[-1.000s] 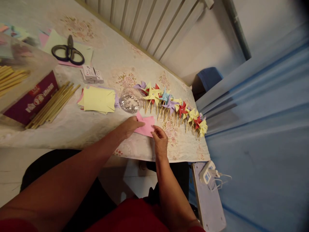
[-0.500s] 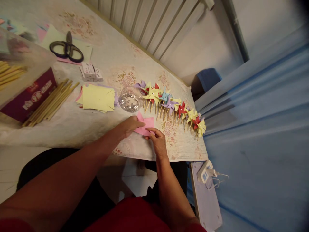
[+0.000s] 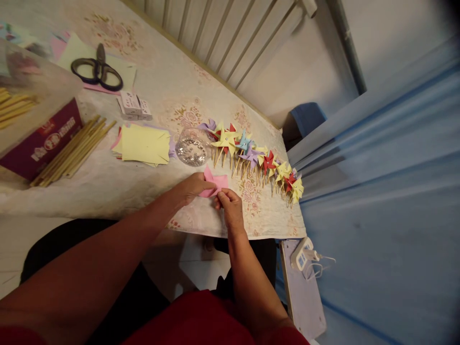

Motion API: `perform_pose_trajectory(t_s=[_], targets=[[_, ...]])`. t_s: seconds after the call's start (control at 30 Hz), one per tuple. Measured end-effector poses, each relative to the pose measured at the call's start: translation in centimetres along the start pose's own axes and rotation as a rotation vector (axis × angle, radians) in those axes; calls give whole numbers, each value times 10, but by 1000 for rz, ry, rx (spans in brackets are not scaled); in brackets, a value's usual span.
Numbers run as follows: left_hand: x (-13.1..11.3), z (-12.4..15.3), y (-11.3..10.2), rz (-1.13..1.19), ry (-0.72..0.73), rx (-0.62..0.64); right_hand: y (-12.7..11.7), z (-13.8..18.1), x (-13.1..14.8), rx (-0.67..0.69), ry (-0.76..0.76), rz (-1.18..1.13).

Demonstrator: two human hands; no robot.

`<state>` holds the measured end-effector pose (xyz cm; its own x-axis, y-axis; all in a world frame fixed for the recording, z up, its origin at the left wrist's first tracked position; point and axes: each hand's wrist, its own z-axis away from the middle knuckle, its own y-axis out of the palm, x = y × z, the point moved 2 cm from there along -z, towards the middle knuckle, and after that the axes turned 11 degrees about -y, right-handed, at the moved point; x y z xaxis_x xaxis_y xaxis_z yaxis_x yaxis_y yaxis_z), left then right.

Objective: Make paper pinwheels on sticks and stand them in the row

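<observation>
You've got scissors (image 3: 97, 74) far left, and wooden sticks (image 3: 74, 151) beside a yellow paper stack (image 3: 145, 143). Pinwheels (image 3: 257, 158) line the table (image 3: 161, 86), next to a clear dish (image 3: 192, 148), possibly of pins.

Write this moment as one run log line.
left hand: holds pink paper square on floral tablecloth | right hand: pinches its near corner | nearby: clear plastic dish, row of coloured paper pinwheels

My left hand (image 3: 192, 186) covers the left part of the pink paper (image 3: 216, 183), and its fingertips curl out of sight, so I cannot tell whether they grip or only press. My right hand (image 3: 230, 207) pinches the near corner and hides it. The bits in the clear dish (image 3: 192, 148) are too small to make out, as is the print on the maroon box (image 3: 39, 143). The clear tub (image 3: 43, 86) is blurred and cut by the left edge.
</observation>
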<state>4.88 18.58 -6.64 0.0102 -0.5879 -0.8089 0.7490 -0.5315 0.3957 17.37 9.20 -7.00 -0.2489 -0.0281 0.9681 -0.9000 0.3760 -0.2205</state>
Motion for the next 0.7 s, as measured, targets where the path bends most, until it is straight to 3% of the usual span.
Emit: perform_pose_trajectory(t_s=[0.23,0.5,0.7], targets=[[1,-2,1,30,21,9,1,0,0,-81,-16,18],[0,-2,-2,-22,41,-44,3,-2,-1,-90,-17,-144],[0,-1,-2,-45,46,-47,5,0,1,-70,-46,-140]])
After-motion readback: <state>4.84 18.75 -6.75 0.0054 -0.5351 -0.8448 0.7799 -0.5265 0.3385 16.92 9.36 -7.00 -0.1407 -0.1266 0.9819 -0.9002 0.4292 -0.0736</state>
